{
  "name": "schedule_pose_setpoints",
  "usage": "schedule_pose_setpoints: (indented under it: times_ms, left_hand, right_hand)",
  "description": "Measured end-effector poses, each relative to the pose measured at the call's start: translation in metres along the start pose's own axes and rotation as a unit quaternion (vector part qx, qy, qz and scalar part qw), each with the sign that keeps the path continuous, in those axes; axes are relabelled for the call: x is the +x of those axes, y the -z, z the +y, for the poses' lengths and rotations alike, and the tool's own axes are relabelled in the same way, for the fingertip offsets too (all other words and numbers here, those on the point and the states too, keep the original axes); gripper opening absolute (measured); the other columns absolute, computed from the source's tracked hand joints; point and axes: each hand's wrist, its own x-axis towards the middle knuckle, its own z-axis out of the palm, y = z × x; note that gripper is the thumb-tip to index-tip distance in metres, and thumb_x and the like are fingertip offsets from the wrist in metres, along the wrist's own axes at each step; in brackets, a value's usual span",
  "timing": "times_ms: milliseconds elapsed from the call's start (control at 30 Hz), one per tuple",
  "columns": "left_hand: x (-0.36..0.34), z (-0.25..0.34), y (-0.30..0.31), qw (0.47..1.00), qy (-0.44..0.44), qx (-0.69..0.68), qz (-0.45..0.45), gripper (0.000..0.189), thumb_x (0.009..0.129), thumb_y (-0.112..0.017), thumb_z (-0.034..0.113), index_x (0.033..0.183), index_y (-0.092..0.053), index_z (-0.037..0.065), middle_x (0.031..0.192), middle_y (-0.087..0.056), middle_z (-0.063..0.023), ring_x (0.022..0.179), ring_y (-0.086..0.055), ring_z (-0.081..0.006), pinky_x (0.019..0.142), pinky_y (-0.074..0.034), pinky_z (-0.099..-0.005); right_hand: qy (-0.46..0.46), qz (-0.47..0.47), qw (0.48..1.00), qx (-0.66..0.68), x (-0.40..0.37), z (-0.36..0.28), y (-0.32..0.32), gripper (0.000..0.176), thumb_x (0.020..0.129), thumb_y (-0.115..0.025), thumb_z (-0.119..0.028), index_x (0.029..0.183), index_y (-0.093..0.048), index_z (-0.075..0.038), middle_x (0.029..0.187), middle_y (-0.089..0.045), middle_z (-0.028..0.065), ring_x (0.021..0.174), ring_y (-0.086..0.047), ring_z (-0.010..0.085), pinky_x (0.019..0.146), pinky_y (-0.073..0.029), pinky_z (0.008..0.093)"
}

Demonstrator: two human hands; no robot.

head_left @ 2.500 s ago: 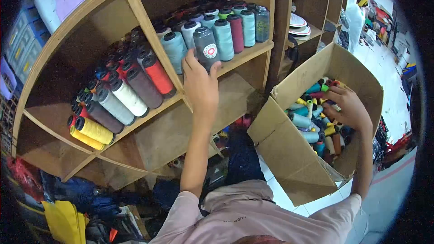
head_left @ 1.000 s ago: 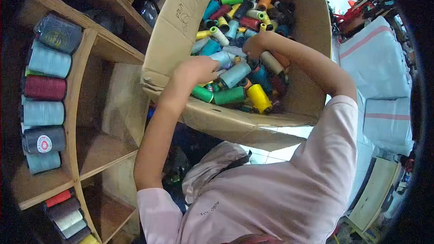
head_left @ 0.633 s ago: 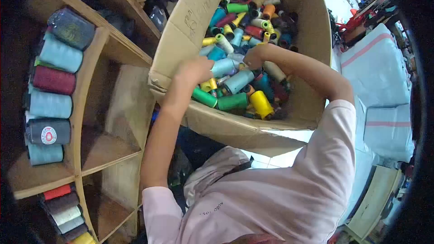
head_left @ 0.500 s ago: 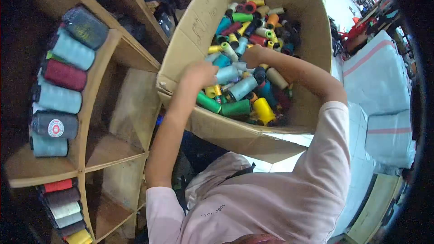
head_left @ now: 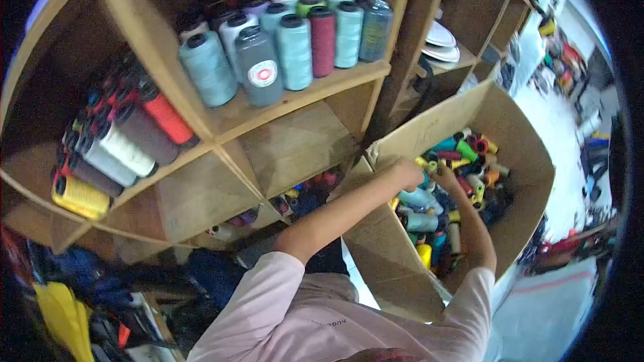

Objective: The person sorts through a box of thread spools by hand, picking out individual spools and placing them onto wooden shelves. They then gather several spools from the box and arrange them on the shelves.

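Observation:
A cardboard box is filled with a loose heap of thread spools in many colours. My left hand reaches over its near side, fingers curled down beside a light blue thread spool; whatever they grip is hidden. Deeper in, my right hand is closed among the spools, close to a yellow-green one, and I cannot make out what it holds. A green spool lies beyond my right hand, and a yellow spool rests near the box's front side.
Wooden shelves stand on the left, with upright thread cones such as a dark red one and a grey labelled one. Lower left, a yellow cone stands in a row. White wrapped bundles lie at the right.
My view has swung left towards the shelves, so the box now appears further right. Both hands remain inside the box and are now closer together.

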Motion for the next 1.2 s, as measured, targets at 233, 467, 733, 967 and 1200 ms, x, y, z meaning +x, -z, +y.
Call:
schedule_pose_setpoints:
  times_ms: [233, 467, 733, 967, 1200]
  left_hand:
    - [-0.002, 0.009, 0.001, 0.991, -0.053, 0.033, 0.116, 0.021, 0.070, -0.064, 0.015, 0.087, -0.076, 0.009, 0.090, -0.073, -0.0099, 0.085, -0.071, -0.0294, 0.067, -0.056, -0.0462]
    - [-0.045, 0.025, 0.059, 0.716, -0.042, -0.142, 0.682, 0.017, 0.085, -0.063, 0.016, 0.099, -0.063, 0.005, 0.097, -0.060, -0.0111, 0.096, -0.061, -0.0283, 0.086, -0.050, -0.0399]
    - [-0.203, 0.019, 0.078, 0.622, 0.049, -0.213, 0.752, 0.016, 0.084, -0.063, 0.003, 0.100, -0.064, 0.001, 0.096, -0.062, -0.0151, 0.090, -0.061, -0.0325, 0.077, -0.050, -0.0400]
    - [-0.275, 0.020, 0.046, 0.601, 0.141, -0.234, 0.751, 0.009, 0.086, -0.062, -0.002, 0.094, -0.065, -0.001, 0.089, -0.063, -0.0121, 0.079, -0.061, -0.0232, 0.073, -0.049, -0.0317]
    - [-0.296, 0.019, 0.042, 0.566, 0.155, -0.260, 0.767, 0.009, 0.086, -0.059, -0.002, 0.093, -0.064, -0.001, 0.086, -0.063, -0.0138, 0.076, -0.061, -0.0260, 0.070, -0.049, -0.0332]
  right_hand:
    - [0.050, 0.168, 0.981, -0.079, -0.036, -0.068, 0.062, 0.042, 0.080, -0.074, -0.034, 0.103, -0.061, -0.002, 0.086, -0.066, 0.0171, 0.082, -0.066, 0.0330, 0.073, -0.050, 0.0415]
    - [0.246, 0.439, 0.863, 0.036, -0.032, -0.202, 0.192, 0.036, 0.087, -0.068, -0.012, 0.117, -0.055, 0.004, 0.105, -0.063, 0.0126, 0.097, -0.060, 0.0223, 0.084, -0.049, 0.0359]
    - [0.333, 0.220, 0.893, 0.209, -0.110, -0.410, 0.232, 0.030, 0.087, -0.061, -0.003, 0.116, -0.053, 0.001, 0.102, -0.058, 0.0057, 0.094, -0.056, 0.0134, 0.087, -0.046, 0.0280]
    - [0.501, 0.124, 0.814, 0.266, -0.110, -0.525, 0.214, 0.043, 0.075, -0.070, -0.011, 0.114, -0.054, -0.002, 0.099, -0.060, 0.0071, 0.095, -0.056, 0.0146, 0.092, -0.044, 0.0298]
    - [0.532, 0.162, 0.825, 0.100, -0.087, -0.596, 0.201, 0.049, 0.073, -0.070, -0.035, 0.112, -0.061, -0.006, 0.101, -0.065, 0.0204, 0.097, -0.060, 0.0372, 0.090, -0.044, 0.0428]
